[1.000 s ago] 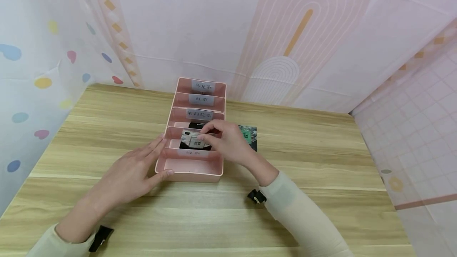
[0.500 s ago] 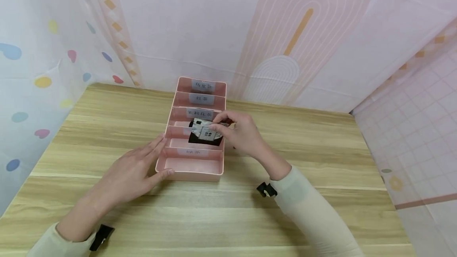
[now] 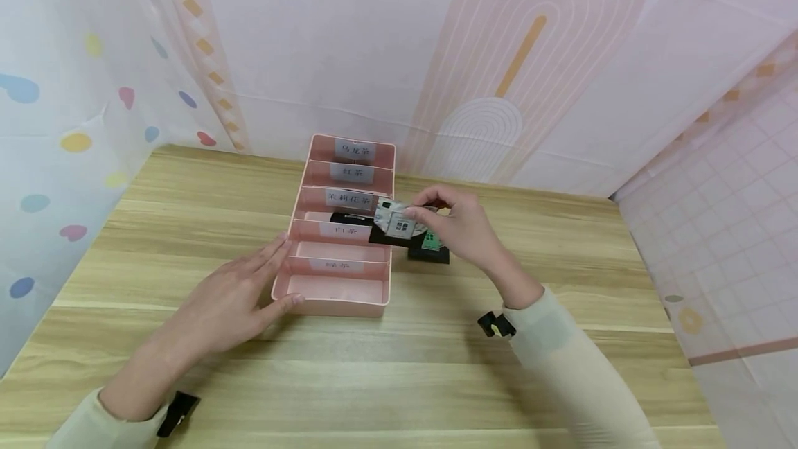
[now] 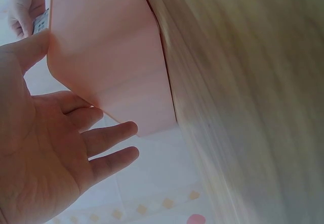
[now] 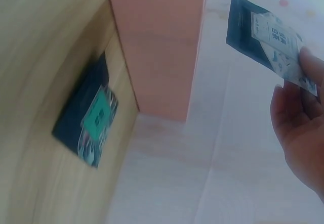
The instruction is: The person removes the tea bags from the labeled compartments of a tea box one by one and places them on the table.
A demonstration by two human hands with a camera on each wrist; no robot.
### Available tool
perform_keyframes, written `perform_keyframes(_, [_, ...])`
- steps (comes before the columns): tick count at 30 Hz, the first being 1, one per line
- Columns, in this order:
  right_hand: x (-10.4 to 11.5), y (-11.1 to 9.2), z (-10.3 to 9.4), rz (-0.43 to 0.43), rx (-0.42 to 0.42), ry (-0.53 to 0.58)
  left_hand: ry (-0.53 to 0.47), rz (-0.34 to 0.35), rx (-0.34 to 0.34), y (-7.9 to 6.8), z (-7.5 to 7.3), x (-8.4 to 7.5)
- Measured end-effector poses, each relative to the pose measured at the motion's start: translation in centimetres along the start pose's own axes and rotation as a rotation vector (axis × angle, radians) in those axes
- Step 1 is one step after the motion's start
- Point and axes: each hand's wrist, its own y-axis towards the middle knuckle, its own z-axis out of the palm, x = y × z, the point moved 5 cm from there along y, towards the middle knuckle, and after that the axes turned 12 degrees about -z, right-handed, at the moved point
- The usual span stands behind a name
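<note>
My right hand (image 3: pixel 464 231) pinches one edge of a black tea sachet (image 3: pixel 399 220) with a pale silver label between thumb and fingers. It is held in the air over the right rim of the pink divided box (image 3: pixel 337 309), as the right wrist view also shows. My left hand (image 3: pixel 227 307) touches the box's near left corner, thumb at the front rim and fingers extended along the left side. A second tea sachet (image 5: pixel 91 115), black with a green label, lies on the table right of the box, partly under the right hand in the head view.
Dividers with paper labels (image 3: pixel 349 197) split the box into several compartments. Something black (image 3: pixel 349 219) shows inside the middle one. Behind the wooden table (image 3: pixel 530 283) hangs a patterned cloth (image 3: pixel 349 33).
My right hand has drawn the silver-labelled sachet up and rightward, from over the box's lower compartments to its right rim. The left hand and box stay about the same.
</note>
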Motion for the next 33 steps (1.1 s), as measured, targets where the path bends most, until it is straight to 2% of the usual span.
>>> perform_keyframes(17, [-1.8, -1.7, -3.8, 0.115, 0.008, -0.053, 0.000, 0.006, -0.009, -0.1, 0.0, 0.1])
perform_keyframes(33, [-3.6, -3.6, -6.8, 0.158, -0.032, -0.137, 0.009, 0.009, -0.010, -0.1, -0.1, -0.1])
